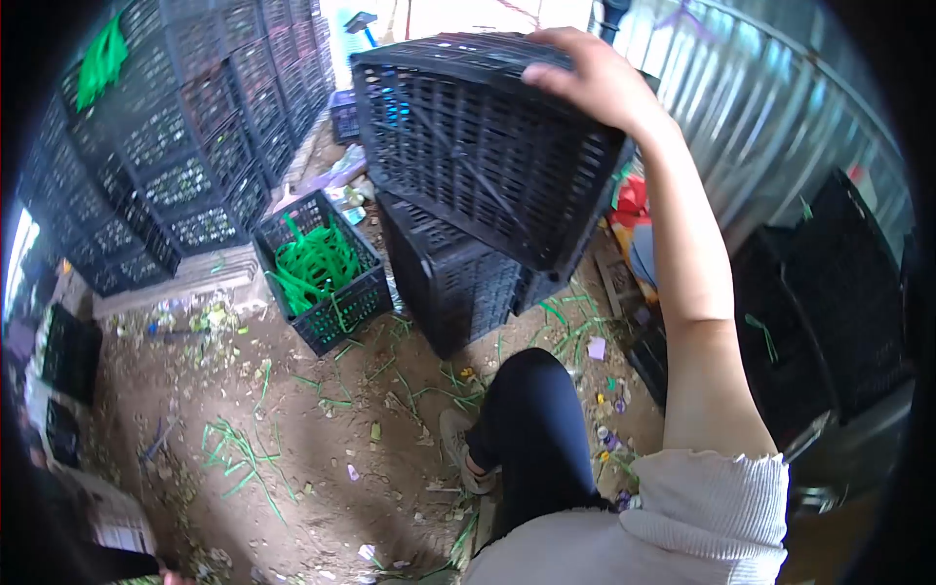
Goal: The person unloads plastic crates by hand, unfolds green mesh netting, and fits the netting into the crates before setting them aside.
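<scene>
My right hand (595, 78) grips the upper edge of a black plastic crate (478, 161), with the fingers over its rim and the thumb nearer me. This crate is tilted, its slatted face turned toward me. Under it stand other black crates (444, 288), which it partly covers; whether it rests on them I cannot tell. My left hand does not show. Left of these crates, another black crate (336, 327) on the ground holds a tangle of green plastic strips (317, 263).
Tall stacks of black crates (175, 175) line the left side. Corrugated metal sheeting (741, 107) and dark crates (809, 283) stand at right. Green strips (239, 453) and scraps litter the dirt floor (322, 419). At bottom left, a dark sleeve (122, 563) of another person shows.
</scene>
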A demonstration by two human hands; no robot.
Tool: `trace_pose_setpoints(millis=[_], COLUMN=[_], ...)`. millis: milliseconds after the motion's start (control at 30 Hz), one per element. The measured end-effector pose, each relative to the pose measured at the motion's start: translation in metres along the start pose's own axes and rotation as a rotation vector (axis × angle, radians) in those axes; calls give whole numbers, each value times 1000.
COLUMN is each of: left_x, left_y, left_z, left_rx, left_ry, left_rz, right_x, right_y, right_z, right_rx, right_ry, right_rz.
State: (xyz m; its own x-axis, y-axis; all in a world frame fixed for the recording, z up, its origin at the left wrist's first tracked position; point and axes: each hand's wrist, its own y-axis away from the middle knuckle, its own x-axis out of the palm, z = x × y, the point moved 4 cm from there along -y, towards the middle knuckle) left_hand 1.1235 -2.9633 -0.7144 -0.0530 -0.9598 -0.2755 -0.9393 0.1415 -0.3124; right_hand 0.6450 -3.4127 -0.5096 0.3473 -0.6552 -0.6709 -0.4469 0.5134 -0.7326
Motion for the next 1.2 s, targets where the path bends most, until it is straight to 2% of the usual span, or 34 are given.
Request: trace_pose_setpoints(millis=[33, 67, 100, 133, 200, 267, 333, 400, 433, 467, 533, 600, 633, 667, 733, 800, 867, 900, 1000, 1033, 1133, 1167, 1200], left_x=[32, 43, 72, 94, 132, 163, 186, 202, 210, 217, 230, 248, 259, 273, 306, 339, 374, 383, 396, 397, 393, 393, 392], left_y=[21, -9, 13, 23, 65, 95, 132, 178, 196, 218, 257, 290, 305, 316, 337, 356, 368, 372, 378, 378, 380, 379, 380], left_z=[-34, 17, -19, -38, -100, -147, -202, -257, -276, -300, -337, -364, -375, -383, -397, -406, -404, -403, -394, -393, -391, -391, -392], left_rx=[-175, -132, -68, -30, 55, 279, 474, 644, 753, 962, 1270, 1513, 1597, 1605, 1631, 1666, 1658, 1656, 1710, 1686, 1683, 1680, 1675], left_ry=[265, 234, 322, 399, 470, 523, 510, 511, 472, 481, 399, 374, 345, 378, 396, 366, 294, 265, 136, 126, 98, 98, 100], left_rz=[63, 229, 297, 472, 503, 699, 782, 893, 917, 957, 925, 839, 787, 779, 749, 718, 644, 603, 410, 424, 460, 467, 473], right_x=[-17, -26, -27, -21, 18, 51, 92, 105, 121, 139, 124, 138, 131, 123, 109, 104, 118, 119, 128, 124, 143, 157, 151], right_y=[24, 54, 90, 132, 208, 258, 277, 258, 251, 243, 220, 214, 211, 210, 206, 202, 210, 215, 232, 232, 230, 227, 225], right_z=[-31, -65, -103, -139, -190, -197, -205, -194, -204, -213, -202, -217, -218, -217, -222, -228, -245, -244, -233, -224, -230, -237, -234], right_rx=[153, 301, 460, 617, 879, 1157, 1194, 1128, 1058, 982, 954, 832, 807, 786, 740, 565, 661, 620, 606, 538, 609, 586, 726], right_ry=[-269, -537, -612, -682, -852, -675, -795, -717, -541, -367, -289, -196, -200, -205, -73, -275, -638, -672, -877, -745, -817, -900, -904], right_rz=[-171, -352, -500, -650, -531, -204, -203, -73, -33, 6, 59, 84, -26, -131, -141, -290, -273, -283, -108, -144, -238, -355, -294])
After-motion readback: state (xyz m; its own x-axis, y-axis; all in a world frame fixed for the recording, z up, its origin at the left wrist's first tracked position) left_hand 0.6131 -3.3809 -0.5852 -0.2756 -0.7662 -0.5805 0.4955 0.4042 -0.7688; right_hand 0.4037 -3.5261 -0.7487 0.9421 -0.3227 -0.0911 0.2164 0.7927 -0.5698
